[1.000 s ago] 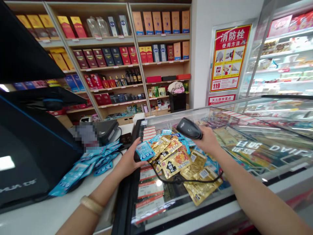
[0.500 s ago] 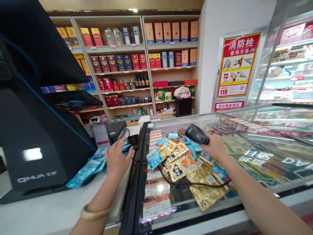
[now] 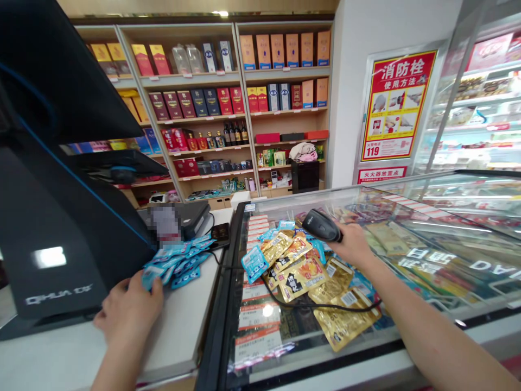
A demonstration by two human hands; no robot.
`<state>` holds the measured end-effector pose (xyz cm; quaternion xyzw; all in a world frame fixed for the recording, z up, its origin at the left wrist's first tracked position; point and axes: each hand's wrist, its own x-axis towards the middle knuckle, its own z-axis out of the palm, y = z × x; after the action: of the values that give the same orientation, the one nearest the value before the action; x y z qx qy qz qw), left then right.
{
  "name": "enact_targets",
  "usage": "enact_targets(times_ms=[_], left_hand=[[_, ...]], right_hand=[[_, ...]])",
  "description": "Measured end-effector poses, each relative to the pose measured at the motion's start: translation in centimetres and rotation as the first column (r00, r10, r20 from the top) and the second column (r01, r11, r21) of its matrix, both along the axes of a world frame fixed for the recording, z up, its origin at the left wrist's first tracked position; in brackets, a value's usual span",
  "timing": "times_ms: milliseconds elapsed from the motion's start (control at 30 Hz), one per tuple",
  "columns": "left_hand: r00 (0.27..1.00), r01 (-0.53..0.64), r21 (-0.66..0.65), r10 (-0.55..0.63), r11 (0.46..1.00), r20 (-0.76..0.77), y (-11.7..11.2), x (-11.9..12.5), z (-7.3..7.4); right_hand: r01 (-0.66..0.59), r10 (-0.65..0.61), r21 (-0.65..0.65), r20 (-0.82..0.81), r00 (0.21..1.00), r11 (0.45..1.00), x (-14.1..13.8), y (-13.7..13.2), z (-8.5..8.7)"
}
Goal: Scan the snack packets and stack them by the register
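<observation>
On the left counter, my left hand [image 3: 132, 307] has its thumb and fingers around the near end of a blue packet [image 3: 151, 276]. That packet belongs to a heap of blue packets [image 3: 187, 260] beside the black monitor stand. My right hand [image 3: 353, 244] is closed round the handle of a black barcode scanner [image 3: 321, 225], held above the glass top. Under the scanner lies a pile of gold packets [image 3: 303, 277] mixed with more blue packets [image 3: 255, 263]. The scanner's black cable [image 3: 321, 306] runs across the pile.
A black checkout terminal [image 3: 61, 233] stands at the left. Near the heap are a dark phone-like object [image 3: 221, 234] and a black device [image 3: 195, 217]. The glass-topped freezer [image 3: 415, 304] fills the right. Shelves of boxes [image 3: 195, 103] line the back wall.
My left hand has moved left and down to the near end of the blue heap. The blue packets there now lie bunched closer together. The scanner has shifted slightly left.
</observation>
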<state>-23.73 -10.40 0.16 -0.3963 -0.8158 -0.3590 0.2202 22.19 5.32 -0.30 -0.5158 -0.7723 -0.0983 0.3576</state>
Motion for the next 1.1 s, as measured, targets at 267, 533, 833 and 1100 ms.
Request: enact_targets(times_ms=[267, 533, 833, 1100], left_hand=[[0.998, -0.003, -0.094, -0.004, 0.996, -0.070, 0.0, -2.7, -1.5], [0.995, 0.080, 0.171, -0.068, 0.982, -0.074, -1.8, -0.1, 1.3], [0.294, 0.290, 0.682, -0.741, 0.671, 0.604, 6.5, 9.8, 3.8], [-0.563, 0.114, 0.779, -0.606, 0.617, 0.562, 11.7, 16.3, 3.6]], right_hand=[[-0.046, 0.046, -0.042, -0.007, 0.999, 0.998, -0.4, -0.4, 0.3], [-0.064, 0.063, -0.038, -0.027, 0.998, 0.997, -0.6, -0.5, 0.4], [-0.152, 0.148, -0.045, -0.086, 0.985, 0.987, -0.8, -0.3, -0.1], [-0.371, 0.369, -0.004, -0.110, 0.923, 0.928, -1.4, -1.1, 0.4]])
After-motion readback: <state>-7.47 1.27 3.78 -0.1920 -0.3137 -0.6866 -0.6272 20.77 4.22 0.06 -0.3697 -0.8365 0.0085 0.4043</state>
